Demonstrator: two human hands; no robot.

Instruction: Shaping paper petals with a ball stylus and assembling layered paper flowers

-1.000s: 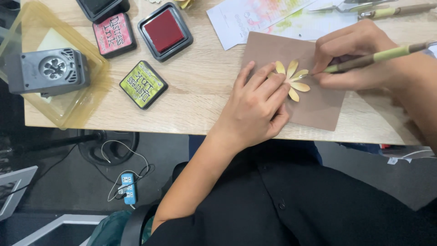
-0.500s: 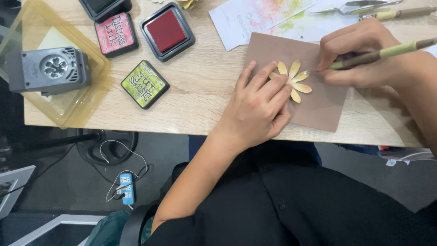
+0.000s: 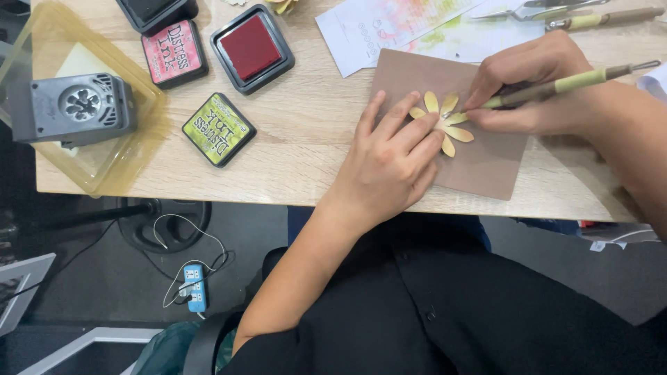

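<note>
Paper flower (image 3: 441,119) — brown mat (image 3: 479,160), wooden table (image 3: 299,153)

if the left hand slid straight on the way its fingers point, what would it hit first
Probably the right hand. The left hand lies flat on the brown mat, fingers pointing up-right over the yellow paper flower, already touching its petals.

Left hand (image 3: 389,163): bare, no glove, no ring or watch seen; nails short, unpainted. Left forearm bare up to elbow; no sleeve seen on it. Right hand (image 3: 535,94): bare, no glove, no ring seen; wrist and forearm bare to frame edge. Torso: black button-front shirt (image 3: 445,305), smooth cloth, soft folds; two small dark buttons down placket, near middle. Strip of blue garment (image 3: 306,219) just under near table edge, above shirt.
</note>
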